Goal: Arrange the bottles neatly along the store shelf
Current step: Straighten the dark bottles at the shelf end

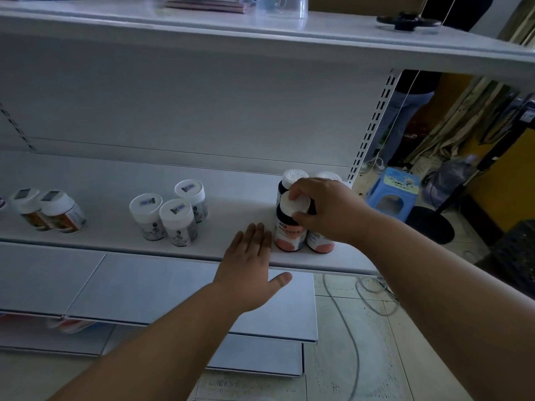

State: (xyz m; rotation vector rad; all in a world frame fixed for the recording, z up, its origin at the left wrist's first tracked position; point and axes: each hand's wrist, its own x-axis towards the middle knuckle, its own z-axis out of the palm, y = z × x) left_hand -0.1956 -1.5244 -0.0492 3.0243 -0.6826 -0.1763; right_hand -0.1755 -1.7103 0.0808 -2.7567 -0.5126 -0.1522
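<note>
White shelf [115, 235] — right hand [324, 209] grips upright bottle [289, 227].

right hand [324, 209] is curled round the white cap of a dark bottle with a pink label [289, 230], near the right end of the white shelf [115, 180]. three more dark bottles crowd it: one behind [291, 178], one at the back right [328, 176], one just beside it on the right [318, 244]. left hand [249, 261] lies flat on the shelf edge, fingers straight, fingertips about touching the held bottle's base. further left there's a cluster of three white jars [170, 215], and two orange-labelled bottles [49, 209] near the left edge. blue plastic stool [393, 186] on the floor at the right.
</note>
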